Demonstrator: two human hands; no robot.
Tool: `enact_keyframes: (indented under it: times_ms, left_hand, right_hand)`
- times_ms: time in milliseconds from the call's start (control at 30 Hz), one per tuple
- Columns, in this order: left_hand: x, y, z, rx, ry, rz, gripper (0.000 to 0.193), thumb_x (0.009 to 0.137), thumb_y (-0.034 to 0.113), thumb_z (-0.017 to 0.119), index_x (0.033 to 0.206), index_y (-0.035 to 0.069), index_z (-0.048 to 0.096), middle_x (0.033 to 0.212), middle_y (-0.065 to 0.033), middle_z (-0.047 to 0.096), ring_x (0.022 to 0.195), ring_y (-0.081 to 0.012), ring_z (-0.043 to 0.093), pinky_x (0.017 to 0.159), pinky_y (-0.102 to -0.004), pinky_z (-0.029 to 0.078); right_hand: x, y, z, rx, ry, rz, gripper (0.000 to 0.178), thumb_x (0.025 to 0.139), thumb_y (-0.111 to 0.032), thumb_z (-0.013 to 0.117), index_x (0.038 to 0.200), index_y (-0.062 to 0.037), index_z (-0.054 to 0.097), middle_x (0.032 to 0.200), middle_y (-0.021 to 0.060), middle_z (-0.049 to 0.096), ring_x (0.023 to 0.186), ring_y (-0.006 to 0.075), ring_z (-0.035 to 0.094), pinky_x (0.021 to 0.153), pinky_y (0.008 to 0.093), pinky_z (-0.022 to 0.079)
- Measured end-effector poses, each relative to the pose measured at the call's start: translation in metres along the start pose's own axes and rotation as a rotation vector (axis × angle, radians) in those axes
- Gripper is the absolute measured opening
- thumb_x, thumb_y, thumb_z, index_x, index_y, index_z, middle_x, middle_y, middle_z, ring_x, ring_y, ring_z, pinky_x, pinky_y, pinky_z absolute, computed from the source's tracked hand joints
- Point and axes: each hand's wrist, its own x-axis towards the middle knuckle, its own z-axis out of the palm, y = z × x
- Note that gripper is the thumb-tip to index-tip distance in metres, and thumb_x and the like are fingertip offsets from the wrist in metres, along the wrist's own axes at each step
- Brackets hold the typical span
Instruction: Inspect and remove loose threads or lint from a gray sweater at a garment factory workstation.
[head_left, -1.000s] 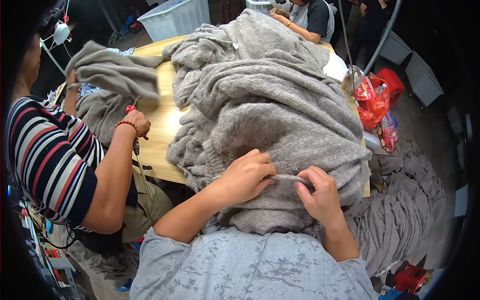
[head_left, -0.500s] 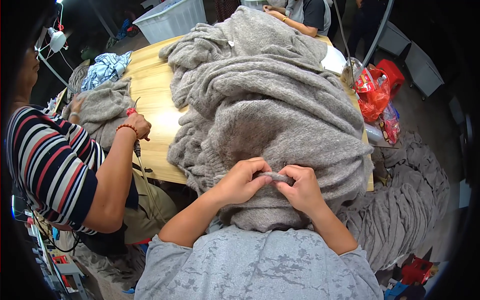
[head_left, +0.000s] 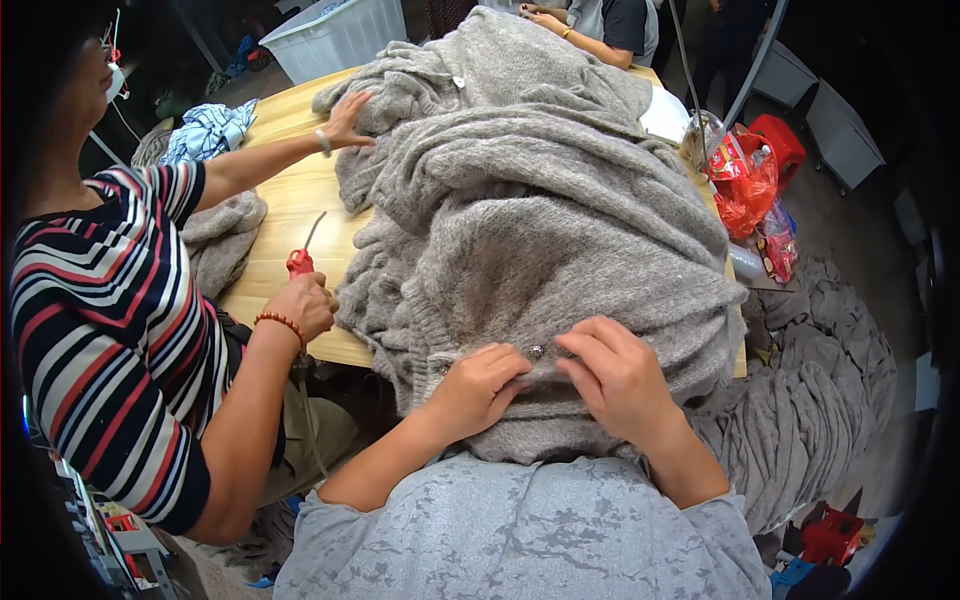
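A heap of grey-brown knit garments [head_left: 590,260] lies in front of me, draped over the table's near edge. On the strip of knit between my hands sits a small dark metallic button [head_left: 536,351]. My left hand [head_left: 482,388] is closed on the knit just left of the button, thumb and fingers pinching the fabric. To the button's right, my right hand [head_left: 622,378] is bent, with a gap between thumb and fingertips and nothing visible in it. A ribbed band [head_left: 437,365] of the garment shows beside my left wrist.
At my left, a co-worker in a striped shirt [head_left: 110,330] holds a red-handled tool [head_left: 301,262] with a thin curved tip and reaches onto the heap. Another person's arm [head_left: 600,45] is at the far side. Red bags [head_left: 745,185] stand right; more knitwear [head_left: 810,420] lies below.
My right hand has let go of the knit and moved slightly right, exposing the button. My left hand shifted slightly down. The co-worker's far hand moved onto the heap; the tool rose.
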Motion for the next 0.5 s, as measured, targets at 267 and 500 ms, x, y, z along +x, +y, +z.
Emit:
enact_keyframes:
  times_ms: [267,500]
  left_hand:
    - [-0.003,-0.005,0.016,0.193,0.136,0.073,0.022,0.067,-0.009,0.059,0.087,-0.001,0.057,0.082,-0.0123,0.057,0.073,-0.0297,0.058,0.063,-0.0355,0.048]
    - [0.006,-0.008,0.018,0.142,0.253,0.116,0.024,0.063,-0.011,0.059,0.084,0.001,0.06,0.084,-0.0111,0.058,0.069,-0.026,0.06,0.058,-0.0325,0.048]
  right_hand:
    - [0.001,0.016,0.043,-0.291,-0.22,0.034,0.009,0.073,-0.009,0.064,0.078,-0.0051,0.059,0.076,0.0078,0.052,0.069,0.0251,0.059,0.056,0.0358,0.048]
    - [0.006,0.016,0.03,0.061,-0.085,0.211,0.011,0.075,-0.006,0.066,0.078,0.0015,0.059,0.073,0.0091,0.059,0.064,0.0217,0.059,0.054,0.0315,0.045]
